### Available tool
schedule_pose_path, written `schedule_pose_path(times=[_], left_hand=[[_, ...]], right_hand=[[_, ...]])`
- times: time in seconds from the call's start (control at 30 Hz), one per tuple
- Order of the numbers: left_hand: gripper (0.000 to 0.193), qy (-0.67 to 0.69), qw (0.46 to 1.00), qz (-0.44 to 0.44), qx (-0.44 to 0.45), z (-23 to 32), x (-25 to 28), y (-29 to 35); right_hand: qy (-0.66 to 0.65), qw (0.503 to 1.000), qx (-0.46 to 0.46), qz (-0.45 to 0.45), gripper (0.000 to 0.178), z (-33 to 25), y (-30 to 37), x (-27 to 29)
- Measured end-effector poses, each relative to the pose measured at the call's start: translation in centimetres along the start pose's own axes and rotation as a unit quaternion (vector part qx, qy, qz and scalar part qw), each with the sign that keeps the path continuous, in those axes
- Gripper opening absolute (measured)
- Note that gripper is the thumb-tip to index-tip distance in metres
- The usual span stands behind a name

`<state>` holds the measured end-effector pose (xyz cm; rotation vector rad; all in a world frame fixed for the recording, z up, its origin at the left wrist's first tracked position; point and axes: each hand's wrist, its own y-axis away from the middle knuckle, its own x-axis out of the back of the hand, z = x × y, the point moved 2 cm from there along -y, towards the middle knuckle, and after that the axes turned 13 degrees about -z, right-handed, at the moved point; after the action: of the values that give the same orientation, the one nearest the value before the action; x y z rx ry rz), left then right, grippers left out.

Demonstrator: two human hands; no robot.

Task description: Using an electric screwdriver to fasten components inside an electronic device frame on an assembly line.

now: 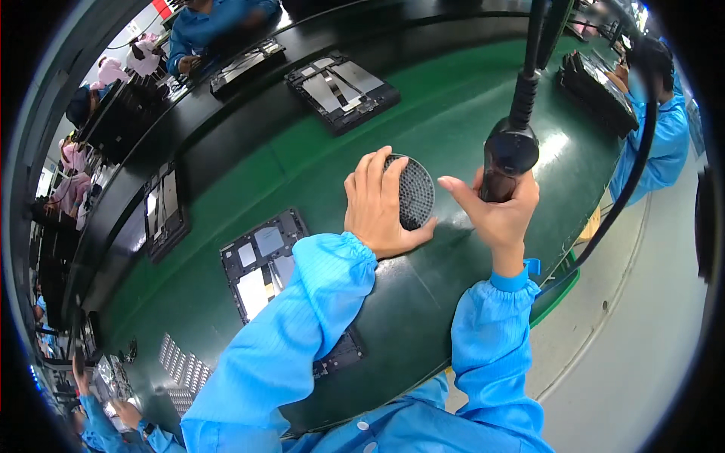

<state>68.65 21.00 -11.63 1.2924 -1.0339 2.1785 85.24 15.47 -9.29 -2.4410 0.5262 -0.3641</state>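
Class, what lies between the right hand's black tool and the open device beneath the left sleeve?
The left hand and the round dark disc it holds, as the head view shows.

Head view: left fisheye of a head-worn pair, above the near edge of the bench (pixel 313 174).
Facing: down and forward over the bench.
Nearness: left hand (pixel 377 210) and right hand (pixel 504 217) close, central above the bench.
Rim: bends the bench's edges; takes in floor (pixel 646 279) right of it, a co-worker (pixel 192 35) beyond it.

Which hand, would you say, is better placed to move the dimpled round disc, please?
Probably the left hand: it spans the disc, while the right hand holds a black corded tool.
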Motion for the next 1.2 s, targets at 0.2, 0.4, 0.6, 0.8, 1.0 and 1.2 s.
schedule_pose_path(times=[0.2, 0.4, 0.6, 0.8, 1.0, 1.2], left_hand=[[0.084, -0.029, 0.999, -0.025, 0.017, 0.6, 0.1, -1.5], [0.083, -0.059, 0.971, -0.129, 0.191, 0.9, -0.4, -3.3], [0.059, -0.085, 0.952, -0.192, 0.224, 0.1, 2.3, -2.4], [0.029, -0.156, 0.917, -0.311, 0.197, 2.5, 3.1, 0.8], [0.021, -0.121, 0.897, -0.403, 0.135, 6.8, 4.6, 5.5], [0.061, -0.141, 0.953, -0.266, 0.033, 9.3, 2.7, 6.1]], right_hand=[[-0.021, 0.998, -0.037, 0.040, 0.035, 0.6, 0.2, 1.0], [0.010, 0.998, -0.020, 0.058, 0.025, 1.2, -0.4, 1.4], [-0.001, 1.000, -0.009, 0.025, 0.024, 1.9, -0.5, 1.8], [-0.024, 0.999, -0.022, 0.020, 0.025, 3.8, -1.5, 2.4], [0.013, 0.999, -0.025, 0.018, 0.026, 4.3, -1.8, 2.8], [0.005, 0.999, -0.038, 0.010, 0.026, 5.2, -1.8, 3.3]])
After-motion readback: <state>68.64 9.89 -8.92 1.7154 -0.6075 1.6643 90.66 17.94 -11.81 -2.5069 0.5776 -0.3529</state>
